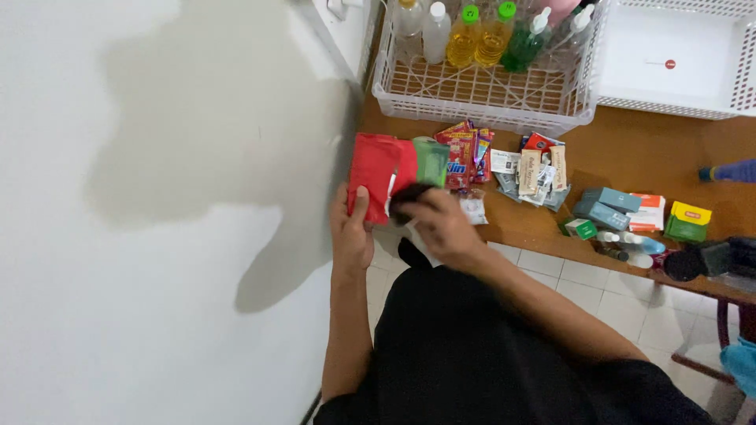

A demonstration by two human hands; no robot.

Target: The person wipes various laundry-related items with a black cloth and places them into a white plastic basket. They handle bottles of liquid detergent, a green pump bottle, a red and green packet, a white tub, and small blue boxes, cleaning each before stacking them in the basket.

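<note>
Nearest the camera, the person's black-clothed lap fills the lower frame, with both bare forearms reaching up toward the table (669,153) edge. The left hand (351,228) grasps a red packet (373,179) from below: the thumb lies flat on the packet's front near its lower edge, while the other fingers are hidden behind it, so the packet stands upright in that grip against the white wall. The right hand (442,224) is curled around a small dark object (409,198), fingers bent over it; what this object is cannot be told. It sits just beside the red packet's lower right corner, touching or nearly touching it.

Directly right of the red packet, a green packet (431,161) stands against it, partly overlapped. Beyond these, on the brown table, lies a heap of red sachets (465,153), then a scatter of small pale sachets (535,173). Further right sit grey-blue boxes (605,206), an orange-and-white box (650,211), a small green box (584,229) and a yellow-and-green box (688,221), with little bottles (626,240) lying at the table's near edge.

At the far side stands a white basket (480,98) holding bottles of clear, yellow and green liquid (479,35), and beside it a second white basket (677,106).
</note>
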